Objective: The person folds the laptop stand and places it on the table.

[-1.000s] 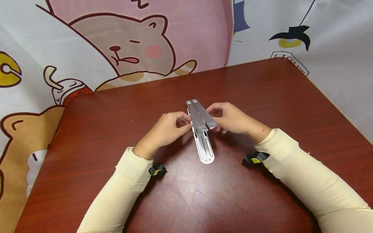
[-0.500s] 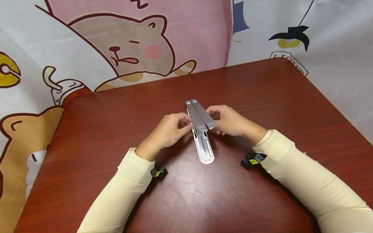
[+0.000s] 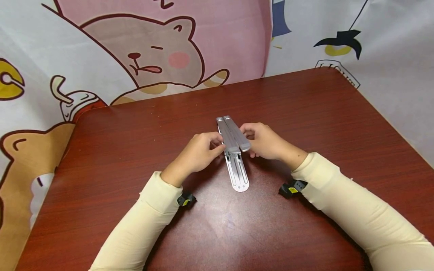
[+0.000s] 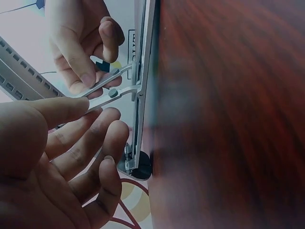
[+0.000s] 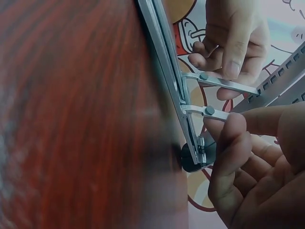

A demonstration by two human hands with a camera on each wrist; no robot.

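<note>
A silver folding laptop stand (image 3: 232, 135) rests on the table in the head view, its upper arms raised at a slant above the slotted base (image 3: 239, 175). My left hand (image 3: 203, 150) is at the stand's left side. In the left wrist view its thumb and fingers pinch the near support strut (image 4: 107, 98). On the opposite side, my right hand (image 3: 266, 141) pinches the other strut (image 5: 217, 113) between thumb and index finger. Both struts join the base rails at their lower ends. From the head view the stand's upper arms hide the struts and some fingertips.
The stand stands on a dark red wooden table (image 3: 217, 233). Behind it hangs a cloth (image 3: 234, 37) with cartoon prints, along the table's back edge. Black wrist straps (image 3: 293, 188) sit at both cuffs.
The stand's right upper arm has shifted slightly left and lies closer to the other. My right hand has moved slightly left and down; the left hand has shifted slightly right. Both still hold the stand.
</note>
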